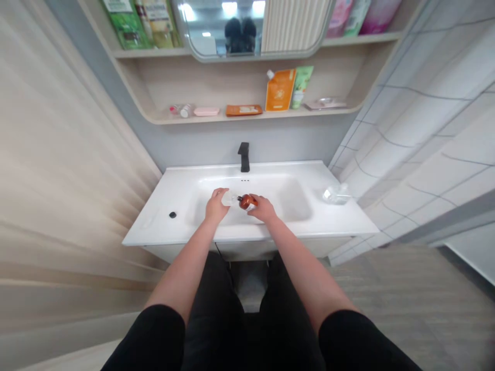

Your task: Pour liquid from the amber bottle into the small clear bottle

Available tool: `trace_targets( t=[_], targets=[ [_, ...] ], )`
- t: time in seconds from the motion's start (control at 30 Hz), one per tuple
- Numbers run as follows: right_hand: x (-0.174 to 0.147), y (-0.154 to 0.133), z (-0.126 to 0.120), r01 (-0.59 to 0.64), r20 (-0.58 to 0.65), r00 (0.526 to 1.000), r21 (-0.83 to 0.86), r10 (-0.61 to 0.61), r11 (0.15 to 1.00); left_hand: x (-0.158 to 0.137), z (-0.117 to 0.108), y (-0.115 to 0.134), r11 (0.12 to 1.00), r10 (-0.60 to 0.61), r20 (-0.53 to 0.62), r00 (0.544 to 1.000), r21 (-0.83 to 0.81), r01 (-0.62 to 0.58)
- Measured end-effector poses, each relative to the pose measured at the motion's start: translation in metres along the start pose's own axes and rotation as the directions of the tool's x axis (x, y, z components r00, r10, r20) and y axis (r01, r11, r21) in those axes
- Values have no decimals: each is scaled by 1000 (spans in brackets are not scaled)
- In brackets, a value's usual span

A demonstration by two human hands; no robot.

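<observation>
Over the white sink basin [297, 203], my left hand [215, 207] is closed around a small clear bottle [228, 198] that lies tilted with its mouth to the right. My right hand [264, 208] grips a brown bottle [246, 201] with a pale label, tipped on its side. The brown bottle's dark neck points left and meets the clear bottle's mouth, or comes very close to it. Whether any liquid passes between them is too small to tell.
Behind the basin stands a black faucet [244, 157]. A clear bottle with a pale top [336, 194] is on the counter's right side, a black round cap [172, 215] on the left. The shelf [154, 119] above holds an orange pouch [280, 91], a green tube [301, 86] and small packages.
</observation>
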State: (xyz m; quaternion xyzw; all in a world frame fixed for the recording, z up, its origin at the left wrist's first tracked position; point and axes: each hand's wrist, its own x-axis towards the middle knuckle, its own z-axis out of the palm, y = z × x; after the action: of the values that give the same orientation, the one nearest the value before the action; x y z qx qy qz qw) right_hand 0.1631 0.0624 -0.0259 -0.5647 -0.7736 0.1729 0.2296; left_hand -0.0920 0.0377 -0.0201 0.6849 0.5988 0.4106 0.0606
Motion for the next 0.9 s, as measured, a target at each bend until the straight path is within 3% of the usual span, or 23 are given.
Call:
trace_targets(
  t=[0.9],
  targets=[
    [-1, -2, -2, -12, 18, 1000, -2, 12, 1000, -1, -6, 5, 997, 33, 10, 999, 72, -33]
  ],
)
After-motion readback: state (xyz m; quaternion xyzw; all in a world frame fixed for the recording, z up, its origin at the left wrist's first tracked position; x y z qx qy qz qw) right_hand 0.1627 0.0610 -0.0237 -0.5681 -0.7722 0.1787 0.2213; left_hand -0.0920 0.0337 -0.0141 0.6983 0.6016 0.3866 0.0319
